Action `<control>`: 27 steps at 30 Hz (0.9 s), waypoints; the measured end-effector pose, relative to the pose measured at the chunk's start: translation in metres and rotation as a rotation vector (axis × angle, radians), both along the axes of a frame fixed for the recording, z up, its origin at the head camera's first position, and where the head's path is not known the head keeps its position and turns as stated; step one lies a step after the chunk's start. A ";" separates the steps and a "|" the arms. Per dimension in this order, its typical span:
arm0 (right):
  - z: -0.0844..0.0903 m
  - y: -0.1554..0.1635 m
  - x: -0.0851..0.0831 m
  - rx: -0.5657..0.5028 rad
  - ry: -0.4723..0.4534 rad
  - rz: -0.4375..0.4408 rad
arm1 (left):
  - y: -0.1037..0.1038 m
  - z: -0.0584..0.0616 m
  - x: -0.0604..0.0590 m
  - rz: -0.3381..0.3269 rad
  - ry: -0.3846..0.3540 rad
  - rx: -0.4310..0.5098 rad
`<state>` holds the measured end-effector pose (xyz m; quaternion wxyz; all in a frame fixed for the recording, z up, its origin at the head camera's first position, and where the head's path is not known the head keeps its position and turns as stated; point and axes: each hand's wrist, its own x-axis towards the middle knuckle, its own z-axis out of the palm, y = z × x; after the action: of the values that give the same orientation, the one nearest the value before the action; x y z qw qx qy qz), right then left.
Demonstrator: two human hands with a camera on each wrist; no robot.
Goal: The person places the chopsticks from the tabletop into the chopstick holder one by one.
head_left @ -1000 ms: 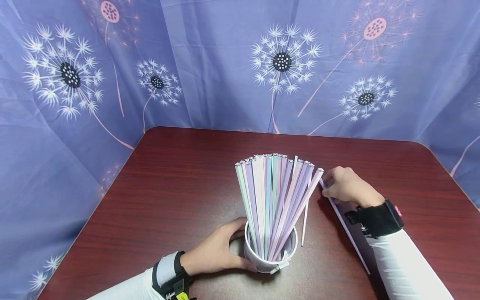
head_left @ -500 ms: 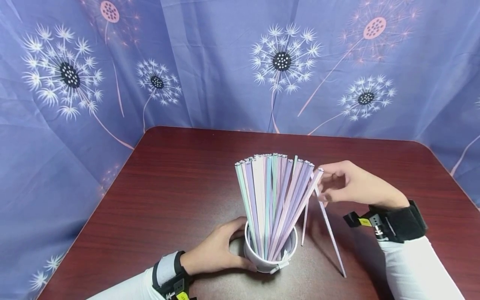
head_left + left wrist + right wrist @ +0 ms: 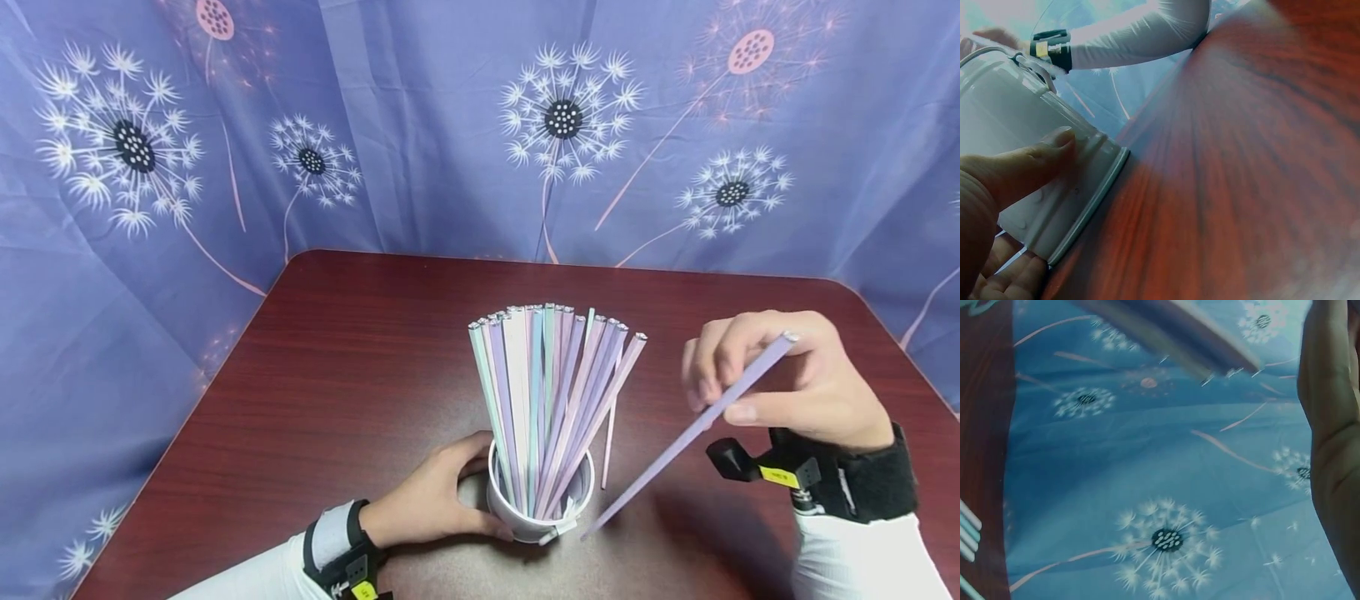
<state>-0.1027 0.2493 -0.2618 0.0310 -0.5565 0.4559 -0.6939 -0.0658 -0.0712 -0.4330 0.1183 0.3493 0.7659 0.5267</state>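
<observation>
While the dark red table (image 3: 337, 375) carried the white cup (image 3: 525, 521) of pastel sticks (image 3: 551, 400), your left hand (image 3: 431, 504) wrapped its base to steady it. Your right hand (image 3: 787, 379) pinched 1 purple stick (image 3: 690, 433), slanted beside the cup, tip low.

Your work surface is a dark red wooden table (image 3: 337, 375) with rounded corners; a white cup (image 3: 525, 521) of pastel sticks stands directly on it.
</observation>
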 end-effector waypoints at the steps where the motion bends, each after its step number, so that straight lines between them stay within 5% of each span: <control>1: 0.001 -0.002 0.001 -0.055 -0.019 0.014 | 0.000 0.000 0.000 0.001 0.001 -0.001; 7: -0.005 0.006 -0.001 -0.282 -0.129 0.028 | 0.000 0.000 0.000 -0.006 -0.002 0.007; 14: -0.009 0.012 -0.002 -0.344 -0.166 -0.066 | -0.001 0.000 0.001 0.004 -0.006 0.000; 19: -0.001 0.002 0.005 -0.270 -0.146 -0.126 | -0.001 0.000 0.001 0.012 -0.003 -0.009; 27: 0.003 0.002 0.009 0.035 -0.108 -0.315 | 0.000 0.000 0.002 0.012 -0.006 -0.016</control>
<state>-0.0938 0.2514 -0.2591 -0.0440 -0.4395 0.5472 -0.7109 -0.0642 -0.0716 -0.4325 0.1202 0.3422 0.7717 0.5225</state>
